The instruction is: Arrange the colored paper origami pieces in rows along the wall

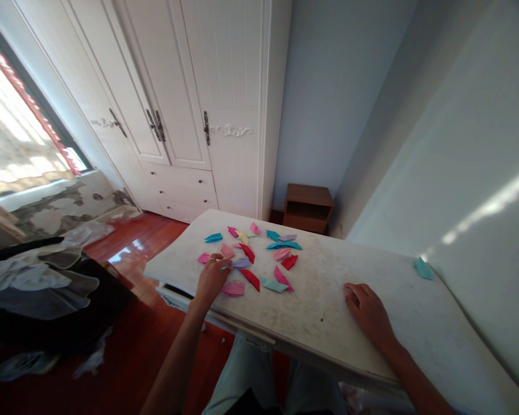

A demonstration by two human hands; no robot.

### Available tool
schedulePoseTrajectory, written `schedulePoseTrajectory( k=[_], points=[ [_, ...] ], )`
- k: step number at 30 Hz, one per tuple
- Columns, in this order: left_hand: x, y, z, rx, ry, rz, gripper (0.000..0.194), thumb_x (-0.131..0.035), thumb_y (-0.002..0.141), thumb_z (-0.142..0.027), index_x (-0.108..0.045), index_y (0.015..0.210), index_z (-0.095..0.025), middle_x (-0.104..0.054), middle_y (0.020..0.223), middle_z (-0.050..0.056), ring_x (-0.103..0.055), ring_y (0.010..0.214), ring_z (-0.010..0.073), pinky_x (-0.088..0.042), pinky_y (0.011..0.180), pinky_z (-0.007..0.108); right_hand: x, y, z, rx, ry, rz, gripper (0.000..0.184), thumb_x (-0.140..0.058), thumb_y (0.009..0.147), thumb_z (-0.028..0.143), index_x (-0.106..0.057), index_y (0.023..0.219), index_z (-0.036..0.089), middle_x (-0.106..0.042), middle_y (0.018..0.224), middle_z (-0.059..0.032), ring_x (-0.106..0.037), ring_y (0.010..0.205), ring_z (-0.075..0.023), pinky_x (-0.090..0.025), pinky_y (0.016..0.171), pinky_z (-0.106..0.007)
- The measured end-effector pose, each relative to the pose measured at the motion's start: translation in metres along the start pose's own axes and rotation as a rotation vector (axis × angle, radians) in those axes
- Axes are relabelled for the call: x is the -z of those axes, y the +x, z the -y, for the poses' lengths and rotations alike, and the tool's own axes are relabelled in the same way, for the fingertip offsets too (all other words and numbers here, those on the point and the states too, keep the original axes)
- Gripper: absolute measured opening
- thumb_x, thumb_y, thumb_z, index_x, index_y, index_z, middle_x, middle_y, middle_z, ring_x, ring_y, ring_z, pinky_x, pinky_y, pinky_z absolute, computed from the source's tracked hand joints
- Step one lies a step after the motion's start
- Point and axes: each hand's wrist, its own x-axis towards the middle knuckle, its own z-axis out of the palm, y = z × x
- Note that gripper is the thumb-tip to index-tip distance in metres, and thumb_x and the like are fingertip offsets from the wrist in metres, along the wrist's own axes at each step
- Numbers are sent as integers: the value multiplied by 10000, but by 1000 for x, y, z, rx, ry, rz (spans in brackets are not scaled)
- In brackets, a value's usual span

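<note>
Many small folded paper pieces lie spread on the white table point(311, 300). My left hand point(213, 275) is among them, fingers pinched at a small blue-teal folded paper point(225, 267), partly hidden. A lilac folded paper point(241, 263) touches or lies just beyond the fingertips. Around that hand are a magenta folded paper point(203, 257), a pink one point(233, 289) and a red one point(249, 279). My right hand point(369, 314) rests on the tabletop at the right, fingers loosely curled together, with nothing visible in them and apart from the papers.
A lone teal folded paper point(423, 268) lies by the wall at the table's right. Beyond the table stand a white wardrobe point(237, 161) and a brown nightstand point(308, 199). Clothes and clear plastic point(38, 282) are heaped at the left, beside the red floor point(155, 233).
</note>
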Motion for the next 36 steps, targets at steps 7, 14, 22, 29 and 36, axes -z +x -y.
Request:
schedulePoseTrajectory(
  k=[7, 14, 22, 29, 36],
  points=[
    [-6, 3, 4, -36, -55, -18, 222, -567, 853, -270, -730, 971, -176, -555, 1138, 109, -590, 948, 205, -445, 904, 336, 0, 0, -1, 0, -7, -2, 382, -394, 926, 366, -636, 1047, 96, -599, 973, -110, -560, 884, -223, -449, 825, -375],
    [-3, 5, 0, -83, -169, -42, 211, -534, 845, -271, -713, 886, -167, -598, 998, 88, -572, 922, 197, -441, 857, 319, 1, 0, 0, 0, -9, 1, 368, -399, 928, 364, -633, 1051, 109, -603, 975, -108, -562, 878, -218, -448, 825, -375],
    [12, 2, -17, 56, -412, -43, 253, -505, 844, -349, -648, 893, -146, -656, 741, 35, -616, 678, 153, -450, 645, 247, 2, -1, 3, -15, -2, 1, 371, -397, 925, 368, -625, 1061, 110, -602, 980, -119, -560, 890, -224, -445, 831, -378],
    [8, 5, -22, 175, -561, -109, 278, -559, 810, -387, -644, 889, -134, -675, 753, 40, -632, 663, 142, -453, 605, 220, 7, 0, 6, -47, 59, 10, 351, -406, 917, 373, -627, 1043, 131, -606, 983, -114, -568, 883, -218, -451, 826, -370],
    [6, 11, -20, 366, -936, -186, 507, -687, 678, -501, -625, 944, -74, -689, 863, 119, -468, 492, 66, -352, 447, 186, 8, 3, 0, -94, 168, 44, 341, -443, 897, 389, -636, 1030, 141, -609, 978, -93, -576, 807, -179, -474, 774, -327]
  ],
)
